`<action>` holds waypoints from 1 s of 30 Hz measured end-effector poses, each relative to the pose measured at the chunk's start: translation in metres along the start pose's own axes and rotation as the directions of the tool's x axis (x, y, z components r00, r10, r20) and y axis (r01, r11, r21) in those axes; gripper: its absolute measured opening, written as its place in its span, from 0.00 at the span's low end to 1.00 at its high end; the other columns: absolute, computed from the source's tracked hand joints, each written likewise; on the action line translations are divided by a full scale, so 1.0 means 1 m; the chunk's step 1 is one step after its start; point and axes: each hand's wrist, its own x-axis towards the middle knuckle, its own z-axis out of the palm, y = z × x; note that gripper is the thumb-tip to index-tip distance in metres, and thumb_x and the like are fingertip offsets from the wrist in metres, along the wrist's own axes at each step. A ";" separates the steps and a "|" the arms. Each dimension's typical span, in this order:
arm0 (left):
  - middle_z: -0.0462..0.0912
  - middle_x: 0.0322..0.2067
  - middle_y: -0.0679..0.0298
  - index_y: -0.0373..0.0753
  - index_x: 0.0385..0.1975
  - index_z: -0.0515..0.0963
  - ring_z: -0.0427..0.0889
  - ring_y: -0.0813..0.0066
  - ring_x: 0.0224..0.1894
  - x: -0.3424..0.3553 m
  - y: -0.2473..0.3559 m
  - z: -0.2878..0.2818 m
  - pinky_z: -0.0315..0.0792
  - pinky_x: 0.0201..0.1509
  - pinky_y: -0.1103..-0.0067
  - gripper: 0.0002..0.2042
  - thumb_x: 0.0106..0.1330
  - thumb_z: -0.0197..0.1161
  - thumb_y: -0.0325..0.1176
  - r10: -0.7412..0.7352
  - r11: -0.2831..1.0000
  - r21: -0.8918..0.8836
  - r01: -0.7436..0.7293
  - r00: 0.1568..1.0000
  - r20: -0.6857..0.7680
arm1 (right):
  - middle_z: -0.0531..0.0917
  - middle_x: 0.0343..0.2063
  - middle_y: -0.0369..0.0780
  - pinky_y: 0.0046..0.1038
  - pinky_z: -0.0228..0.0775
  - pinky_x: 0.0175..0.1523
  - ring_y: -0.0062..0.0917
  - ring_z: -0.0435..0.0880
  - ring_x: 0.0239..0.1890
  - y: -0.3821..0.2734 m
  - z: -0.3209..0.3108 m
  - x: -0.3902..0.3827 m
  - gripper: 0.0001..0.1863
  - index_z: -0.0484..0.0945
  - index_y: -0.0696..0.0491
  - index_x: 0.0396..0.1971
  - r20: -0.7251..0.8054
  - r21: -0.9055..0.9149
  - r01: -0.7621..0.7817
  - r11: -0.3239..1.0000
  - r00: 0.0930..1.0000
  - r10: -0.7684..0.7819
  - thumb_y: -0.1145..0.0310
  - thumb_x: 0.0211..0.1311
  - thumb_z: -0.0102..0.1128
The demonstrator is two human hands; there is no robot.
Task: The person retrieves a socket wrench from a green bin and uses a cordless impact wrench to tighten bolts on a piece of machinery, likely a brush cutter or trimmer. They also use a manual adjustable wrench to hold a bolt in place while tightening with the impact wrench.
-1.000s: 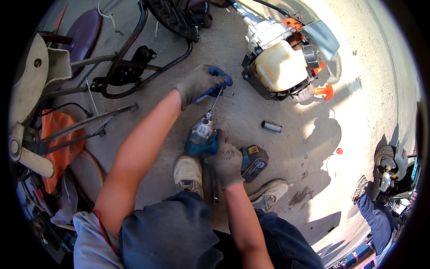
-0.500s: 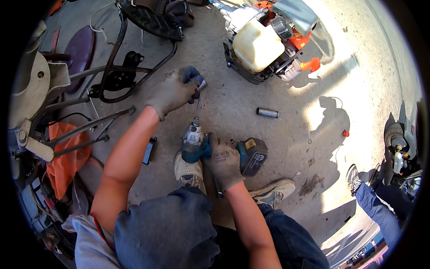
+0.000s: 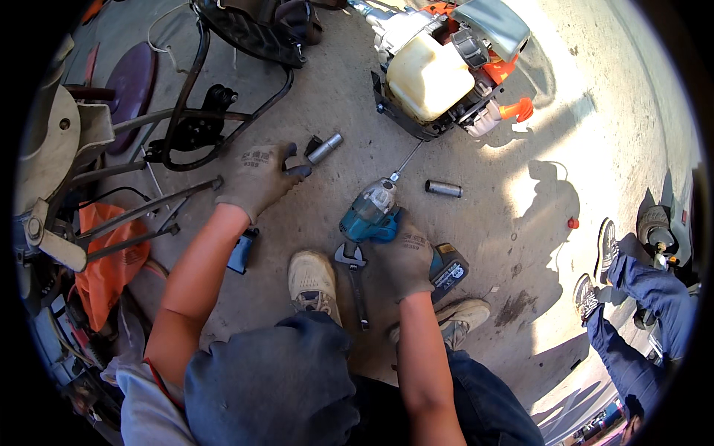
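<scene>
My right hand (image 3: 406, 254), in a grey work glove, is wrapped round the handle of a teal cordless impact driver (image 3: 370, 208) with a dark battery. A long thin bit (image 3: 408, 157) runs from its nose up toward the lower edge of a small engine (image 3: 430, 78) with a cream tank; whether the tip touches a fastener cannot be made out. My gloved left hand (image 3: 262, 178) is open, thumb and fingers apart. Just beyond its fingertips lies a silver socket (image 3: 326, 148) with a dark piece at one end. Another metal socket (image 3: 444, 188) lies right of the bit.
An adjustable wrench (image 3: 354, 282) lies between my shoes. Beside my left forearm is a blue and black case-like object (image 3: 242, 251). Metal frame bars (image 3: 149, 212) and an orange cloth (image 3: 111, 264) crowd the left. Another person's legs (image 3: 632, 297) are at the right.
The impact driver has swung right and forward, its bit now reaching toward the engine. My left hand has let go near the bit's end and drawn back left. The adjustable wrench is uncovered.
</scene>
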 end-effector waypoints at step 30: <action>0.82 0.49 0.58 0.56 0.53 0.79 0.82 0.60 0.50 0.139 0.193 -0.085 0.76 0.54 0.65 0.27 0.50 0.68 0.52 0.567 0.795 -0.021 -0.606 0.755 -0.329 | 0.84 0.41 0.50 0.40 0.75 0.50 0.44 0.83 0.45 0.002 0.005 0.018 0.33 0.72 0.50 0.54 -0.114 0.048 0.049 0.998 0.992 -0.044 0.60 0.44 0.71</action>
